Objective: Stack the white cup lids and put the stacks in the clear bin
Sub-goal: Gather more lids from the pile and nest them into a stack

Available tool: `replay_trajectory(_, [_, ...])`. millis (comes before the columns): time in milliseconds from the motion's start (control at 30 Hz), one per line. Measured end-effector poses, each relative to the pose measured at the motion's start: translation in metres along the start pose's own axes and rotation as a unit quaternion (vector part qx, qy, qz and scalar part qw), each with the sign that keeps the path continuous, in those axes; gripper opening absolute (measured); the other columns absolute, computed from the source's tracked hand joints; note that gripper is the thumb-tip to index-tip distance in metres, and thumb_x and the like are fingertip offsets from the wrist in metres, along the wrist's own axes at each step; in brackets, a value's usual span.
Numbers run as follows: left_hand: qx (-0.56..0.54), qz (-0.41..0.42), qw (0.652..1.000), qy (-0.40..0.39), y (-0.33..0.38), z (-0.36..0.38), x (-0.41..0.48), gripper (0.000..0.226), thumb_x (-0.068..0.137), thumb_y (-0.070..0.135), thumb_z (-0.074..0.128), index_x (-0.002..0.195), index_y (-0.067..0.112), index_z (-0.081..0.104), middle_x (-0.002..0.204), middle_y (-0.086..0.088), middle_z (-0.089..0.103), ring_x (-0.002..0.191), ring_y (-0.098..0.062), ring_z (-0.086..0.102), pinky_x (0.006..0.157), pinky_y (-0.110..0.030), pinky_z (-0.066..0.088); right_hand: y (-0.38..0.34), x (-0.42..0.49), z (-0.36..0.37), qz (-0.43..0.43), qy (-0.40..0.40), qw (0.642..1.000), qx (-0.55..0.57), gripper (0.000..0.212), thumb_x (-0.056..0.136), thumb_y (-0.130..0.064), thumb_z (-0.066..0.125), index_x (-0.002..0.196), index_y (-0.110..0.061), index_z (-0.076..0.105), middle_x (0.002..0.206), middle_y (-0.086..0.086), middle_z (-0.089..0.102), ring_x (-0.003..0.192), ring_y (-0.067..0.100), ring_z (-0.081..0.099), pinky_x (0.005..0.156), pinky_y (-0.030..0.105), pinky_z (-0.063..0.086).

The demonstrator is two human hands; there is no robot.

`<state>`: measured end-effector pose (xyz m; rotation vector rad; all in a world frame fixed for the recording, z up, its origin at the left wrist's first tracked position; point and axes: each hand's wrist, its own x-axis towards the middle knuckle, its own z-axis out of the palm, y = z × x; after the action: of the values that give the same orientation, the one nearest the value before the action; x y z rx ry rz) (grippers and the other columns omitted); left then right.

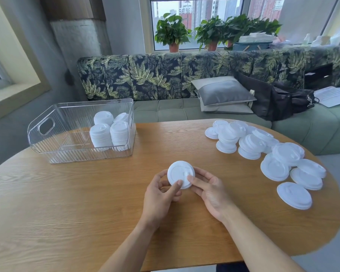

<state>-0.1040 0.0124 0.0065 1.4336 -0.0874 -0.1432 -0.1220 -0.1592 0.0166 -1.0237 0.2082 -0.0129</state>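
The left hand's (161, 195) thumb lies across the near rim of a white cup lid (180, 171), with its fingers curled behind the far side. The right hand (210, 191) pinches the lid's right rim, one finger flat on its face and the others tucked under it. The lid is tilted toward the camera, above the middle of the wooden table (67, 203), nearer the front edge. It may be a single lid or a few nested together; I cannot tell.

At the table's far left corner stands the clear bin (81, 103), with four stacks of lids (110, 132) upright in its right end. Loose lids (263, 150) lie heaped and overlapping along the right edge, some in short stacks. A leaf-patterned sofa (155, 75) with a grey cushion (224, 91) runs behind the table.
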Motion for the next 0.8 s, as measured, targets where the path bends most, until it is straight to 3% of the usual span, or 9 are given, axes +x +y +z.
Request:
replay_trajectory(200, [0.015, -0.002, 1.000, -0.012, -0.003, 0.001, 0.001, 0.056, 0.084, 0.030, 0.087, 0.131, 0.032, 0.056, 0.094, -0.008, 0.079, 0.084, -0.025, 0.079, 0.069, -0.027, 0.062, 0.000, 0.002, -0.002, -0.001, 0.002, 1.000, 0.022, 0.059, 0.074, -0.004, 0.083, 0.129, 0.001, 0.063, 0.121, 0.018, 0.075, 0.118, 0.031, 0.070, 0.093, 0.034, 0.061])
replay_trajectory(367, [0.014, -0.001, 1.000, 0.002, -0.005, -0.002, 0.002, 0.053, 0.083, 0.040, 0.086, 0.127, 0.025, 0.060, 0.093, -0.009, 0.080, 0.086, -0.023, 0.079, 0.072, -0.025, 0.062, 0.002, 0.001, 0.000, -0.004, -0.006, 1.000, -0.028, 0.062, 0.071, -0.007, 0.085, 0.129, -0.004, 0.065, 0.119, 0.014, 0.076, 0.114, 0.026, 0.073, 0.091, 0.032, 0.061])
replay_trajectory(533, [0.042, -0.014, 0.999, 0.018, -0.008, -0.004, 0.006, 0.042, 0.092, 0.052, 0.071, 0.118, 0.019, 0.067, 0.085, -0.011, 0.080, 0.077, -0.027, 0.078, 0.080, -0.040, 0.063, 0.001, 0.002, -0.001, -0.003, -0.011, 1.000, -0.030, 0.059, 0.074, -0.005, 0.086, 0.129, -0.002, 0.065, 0.121, 0.016, 0.075, 0.114, 0.028, 0.073, 0.092, 0.034, 0.061])
replay_trajectory(633, [0.040, -0.014, 0.999, 0.027, -0.010, -0.005, 0.011, 0.036, 0.098, 0.046, 0.068, 0.116, 0.015, 0.068, 0.084, -0.012, 0.080, 0.077, -0.027, 0.078, 0.075, -0.039, 0.064, 0.001, 0.005, 0.000, -0.005, -0.011, 0.999, -0.046, 0.056, 0.076, -0.010, 0.089, 0.128, -0.005, 0.066, 0.120, 0.014, 0.076, 0.114, 0.027, 0.073, 0.100, 0.041, 0.057])
replay_trajectory(800, [0.022, -0.016, 0.998, 0.064, -0.010, 0.000, 0.026, 0.032, 0.100, 0.038, 0.067, 0.112, 0.009, 0.067, 0.083, -0.011, 0.079, 0.080, -0.026, 0.078, 0.065, -0.041, 0.064, 0.005, 0.016, -0.001, -0.039, 0.071, 0.996, -0.044, 0.035, 0.091, -0.025, 0.078, 0.118, -0.004, 0.069, 0.112, 0.013, 0.078, 0.108, 0.024, 0.075, 0.094, 0.040, 0.061])
